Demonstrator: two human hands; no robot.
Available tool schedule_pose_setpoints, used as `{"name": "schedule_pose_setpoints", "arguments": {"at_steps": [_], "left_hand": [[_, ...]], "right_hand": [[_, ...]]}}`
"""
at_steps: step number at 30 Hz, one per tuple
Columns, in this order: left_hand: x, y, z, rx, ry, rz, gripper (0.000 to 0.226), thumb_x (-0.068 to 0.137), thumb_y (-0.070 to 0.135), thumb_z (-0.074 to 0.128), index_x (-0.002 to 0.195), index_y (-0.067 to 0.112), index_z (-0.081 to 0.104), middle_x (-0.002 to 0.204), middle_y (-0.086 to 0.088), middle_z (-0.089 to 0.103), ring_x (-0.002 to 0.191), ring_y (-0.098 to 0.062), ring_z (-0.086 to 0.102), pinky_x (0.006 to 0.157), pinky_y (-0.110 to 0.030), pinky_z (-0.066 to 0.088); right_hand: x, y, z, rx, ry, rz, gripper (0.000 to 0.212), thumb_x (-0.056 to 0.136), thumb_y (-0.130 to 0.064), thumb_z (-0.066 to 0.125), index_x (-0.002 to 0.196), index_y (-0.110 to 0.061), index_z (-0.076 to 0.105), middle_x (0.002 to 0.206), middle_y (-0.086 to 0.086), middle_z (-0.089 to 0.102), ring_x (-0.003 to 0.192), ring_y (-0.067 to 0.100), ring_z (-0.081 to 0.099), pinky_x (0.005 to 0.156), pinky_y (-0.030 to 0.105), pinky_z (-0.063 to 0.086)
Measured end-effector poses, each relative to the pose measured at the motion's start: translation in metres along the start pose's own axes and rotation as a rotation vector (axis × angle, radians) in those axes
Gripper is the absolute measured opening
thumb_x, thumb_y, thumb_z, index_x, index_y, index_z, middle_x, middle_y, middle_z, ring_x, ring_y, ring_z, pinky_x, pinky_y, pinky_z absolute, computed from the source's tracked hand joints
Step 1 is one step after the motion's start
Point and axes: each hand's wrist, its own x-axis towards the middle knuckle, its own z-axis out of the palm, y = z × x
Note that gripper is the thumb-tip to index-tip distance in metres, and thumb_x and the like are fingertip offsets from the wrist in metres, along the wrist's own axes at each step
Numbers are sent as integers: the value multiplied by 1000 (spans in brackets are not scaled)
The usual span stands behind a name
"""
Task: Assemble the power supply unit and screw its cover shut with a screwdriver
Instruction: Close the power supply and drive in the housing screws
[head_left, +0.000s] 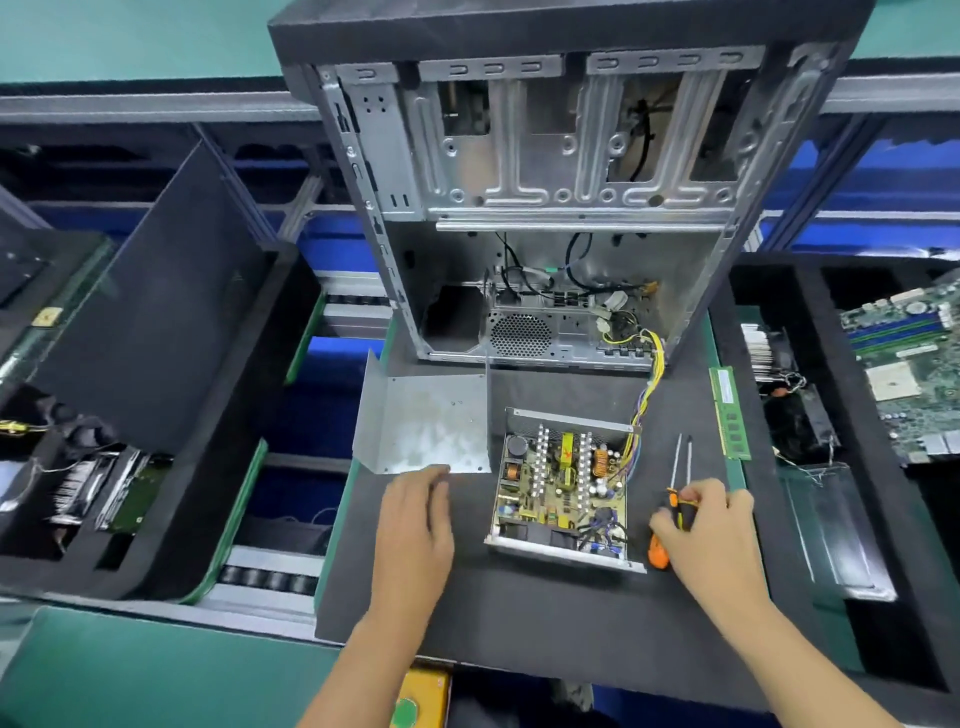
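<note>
While the power supply sits open in the middle of the dark worktop, its circuit board bare to view, my left hand reaches forward with the fingers relaxed and slightly spread, the fingertips at the near edge of the metal cover. That grip holds nothing. The cover is a bent grey sheet lying just left of the power supply, its side walls turned up.

My right hand is just right of the power supply, its grip curled around the handles of two screwdrivers. An orange and black handle shows between my fingers and below them, and the two thin shafts point away from me, side by side. Whether both tools are lifted off the mat, I cannot tell.

A bundle of coloured wires runs from the far right corner of the power supply up into the computer case, which stands open behind it. A green memory stick lies along the right edge of the worktop, well apart from my hand.
</note>
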Motion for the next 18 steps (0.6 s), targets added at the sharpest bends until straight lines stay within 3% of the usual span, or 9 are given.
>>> {"name": "schedule_pose_setpoints", "arguments": {"at_steps": [2, 5, 11, 13, 18], "left_hand": [[21, -10, 2, 23, -73, -102, 21, 101, 12, 55, 119, 14, 66, 108, 12, 63, 105, -7, 55, 94, -23, 43], [61, -19, 17, 78, -179, -148, 24, 100, 15, 58, 121, 9, 68, 115, -5, 65, 110, -24, 58, 94, -27, 42], [125, -30, 53, 177, -334, -93, 63, 84, 29, 79, 140, 12, 55, 133, -6, 48, 125, -26, 39, 104, -33, 36], [135, -37, 59, 188, -351, -81, 56, 86, 29, 78, 136, 12, 58, 131, -7, 50, 123, -27, 39, 104, -33, 35], [150, -45, 60, 148, -427, -33, 20, 90, 15, 71, 107, 5, 73, 107, -11, 58, 107, -30, 54, 90, -32, 42]], "right_hand": [[0, 5, -1, 13, -8, -43, 29, 81, -10, 73, 103, -10, 55, 100, 13, 48, 87, 17, 33, 76, 36, 37], [-1, 9, -2, 34, -43, -56, 27, 86, -10, 71, 106, -11, 54, 100, 12, 52, 96, 16, 35, 79, 36, 36], [0, 8, 1, 23, -58, -40, 26, 87, -11, 72, 106, -13, 54, 101, 9, 51, 95, 14, 35, 83, 38, 39], [0, 6, 2, 32, -59, -15, 28, 86, -10, 73, 107, -13, 55, 103, 10, 49, 94, 17, 39, 83, 37, 37], [-1, 2, 4, 29, -45, 11, 29, 86, -12, 73, 109, -12, 55, 105, 11, 48, 97, 22, 43, 85, 36, 35]]}}
